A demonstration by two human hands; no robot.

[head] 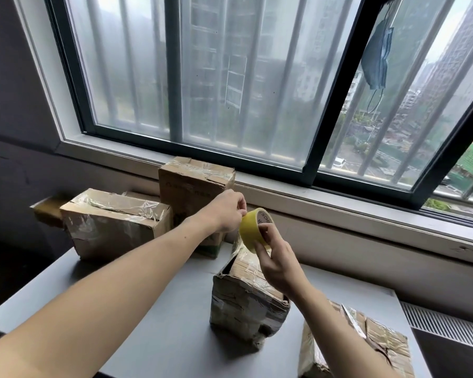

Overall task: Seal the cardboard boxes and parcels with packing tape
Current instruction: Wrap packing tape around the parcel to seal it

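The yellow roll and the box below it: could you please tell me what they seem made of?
The yellow roll looks like glossy plastic tape on a printed card core. The box looks like brown corrugated cardboard, dented, under wrinkled, shiny clear tape.

The tape roll is yellow. The boxes are brown with shiny see-through strips. The table is grey. The hanging mask is blue.

the left hand and left forearm, from 8 o'clock, are bare, with one small dark spot near the wrist. the right hand and right forearm, from 5 o'clock, are likewise bare to the frame edge.
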